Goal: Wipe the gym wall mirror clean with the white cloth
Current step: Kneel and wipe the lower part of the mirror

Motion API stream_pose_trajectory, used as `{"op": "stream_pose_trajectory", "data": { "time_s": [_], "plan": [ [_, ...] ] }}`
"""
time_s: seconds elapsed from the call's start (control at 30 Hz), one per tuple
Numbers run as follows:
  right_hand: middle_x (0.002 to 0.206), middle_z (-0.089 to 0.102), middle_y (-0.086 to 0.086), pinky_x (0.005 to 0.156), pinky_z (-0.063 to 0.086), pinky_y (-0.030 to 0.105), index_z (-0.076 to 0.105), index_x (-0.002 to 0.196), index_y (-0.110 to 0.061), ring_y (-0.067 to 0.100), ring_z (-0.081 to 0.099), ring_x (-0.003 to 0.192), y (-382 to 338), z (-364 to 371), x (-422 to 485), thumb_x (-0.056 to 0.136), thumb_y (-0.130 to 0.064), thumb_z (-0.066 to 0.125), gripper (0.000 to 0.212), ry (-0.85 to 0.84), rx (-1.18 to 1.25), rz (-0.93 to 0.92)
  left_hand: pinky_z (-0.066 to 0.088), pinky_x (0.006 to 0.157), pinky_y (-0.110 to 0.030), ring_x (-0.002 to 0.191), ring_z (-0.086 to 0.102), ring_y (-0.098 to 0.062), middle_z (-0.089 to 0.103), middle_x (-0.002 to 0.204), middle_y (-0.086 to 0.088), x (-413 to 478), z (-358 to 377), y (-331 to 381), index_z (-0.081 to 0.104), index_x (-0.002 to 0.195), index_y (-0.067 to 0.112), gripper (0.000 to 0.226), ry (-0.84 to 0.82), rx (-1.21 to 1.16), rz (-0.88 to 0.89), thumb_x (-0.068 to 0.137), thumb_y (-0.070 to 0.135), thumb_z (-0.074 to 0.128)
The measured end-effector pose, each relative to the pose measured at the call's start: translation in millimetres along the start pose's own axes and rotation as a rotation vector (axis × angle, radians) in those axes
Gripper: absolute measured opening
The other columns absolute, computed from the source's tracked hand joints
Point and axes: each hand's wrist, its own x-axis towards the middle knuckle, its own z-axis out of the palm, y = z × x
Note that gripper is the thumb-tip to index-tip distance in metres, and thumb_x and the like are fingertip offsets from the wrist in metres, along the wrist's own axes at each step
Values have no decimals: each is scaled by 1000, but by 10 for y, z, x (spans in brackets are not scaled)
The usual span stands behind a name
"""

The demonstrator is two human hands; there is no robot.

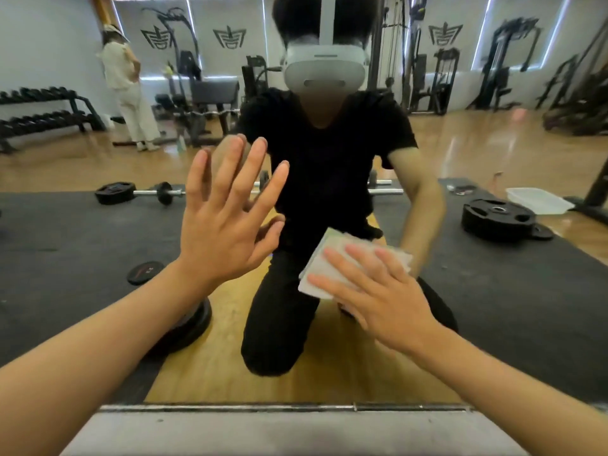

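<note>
The wall mirror [493, 291] fills nearly the whole view and reflects the gym and me kneeling in black. My left hand [223, 218] lies flat on the glass with its fingers spread and straight, left of centre. My right hand [378, 291] presses the folded white cloth [332, 258] flat against the glass lower down, right of centre, with straight fingers over it. The cloth's upper left part shows beyond the fingertips.
The mirror's metal bottom frame [263, 407] runs along the base above a grey ledge [279, 432]. In the reflection lie a barbell [148, 193], weight plates [498, 218], a white tray [536, 200], a dumbbell rack [42, 116] and a standing person [126, 87].
</note>
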Motion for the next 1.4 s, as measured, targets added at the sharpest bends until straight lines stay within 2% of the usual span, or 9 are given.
{"op": "stream_pose_trajectory", "data": {
  "time_s": [0.1, 0.23, 0.4, 0.57, 0.7, 0.93, 1.07, 1.2, 1.4],
  "plan": [
    [174, 14, 9, 129, 11, 54, 29, 166, -33, 33, 11, 161, 255, -247, 637, 113, -38, 42, 55, 162, 85, 206, 13, 127, -62, 156, 27, -42, 25, 168, -21, 7, 0, 4, 42, 162, 12, 66, 12, -5, 5, 105, 45, 48],
    [174, 13, 10, 129, 11, 56, 26, 166, -34, 36, 8, 161, -81, 3, 388, 112, -38, 47, 58, 206, 79, 269, 13, 126, -61, 155, 26, -42, 29, 166, -22, 5, -2, 19, 41, 161, 11, 67, 18, 7, 59, 104, 44, 48],
    [176, 7, 3, 129, -2, 48, 13, 168, -31, 28, -6, 163, -894, 492, -1131, 72, -20, 90, 124, -225, 109, 58, 20, 123, -65, 150, 31, -47, 39, 161, -28, 0, 12, 65, 42, 161, 10, 75, 38, 32, 56, 101, 55, 48],
    [169, 22, 12, 129, 2, 52, 28, 164, -28, 37, 8, 159, -804, 203, -325, 102, -25, 47, 65, 23, 246, 367, 18, 124, -65, 149, 30, -49, 35, 160, -28, 9, 25, 59, 42, 160, 9, 78, 48, 53, 62, 98, 57, 51],
    [174, 7, 11, 129, 4, 57, 23, 167, -31, 38, 3, 160, -784, 275, 117, 113, -34, 40, 57, 163, 238, 490, 20, 122, -67, 146, 30, -52, 36, 157, -31, 1, 30, 71, 39, 159, 9, 82, 35, 54, 61, 93, 56, 54],
    [177, -1, 4, 130, -3, 47, 8, 169, -23, 26, 1, 163, -1592, 898, -1615, 84, -11, 57, 100, -185, 133, 61, 20, 122, -68, 145, 29, -52, 36, 157, -32, 14, 9, 91, 37, 158, 9, 86, 10, 57, 43, 88, 54, 59],
    [177, 5, 2, 131, -2, 42, 15, 169, -25, 23, 1, 163, -1366, 830, -1203, 91, -6, 43, 84, -88, 133, 5, 25, 119, -70, 144, 32, -52, 45, 152, -36, 19, 14, 101, 41, 156, 9, 86, 30, 56, 35, 85, 54, 58],
    [173, 11, 4, 132, -1, 45, 29, 163, -30, 25, 10, 159, -1272, 759, -446, 110, -14, 40, 56, 109, 167, 210, 26, 117, -71, 143, 32, -53, 46, 150, -39, 19, 5, 94, 41, 155, 8, 85, 19, 56, 26, 85, 53, 59],
    [177, 4, 4, 131, -11, 47, 10, 169, -21, 24, 1, 163, -1732, 1111, -1417, 93, -4, 45, 85, -151, 116, -141, 28, 116, -74, 143, 31, -53, 45, 149, -39, 4, 0, 113, 42, 154, 8, 84, 4, 54, 9, 86, 56, 57]
  ]
}}
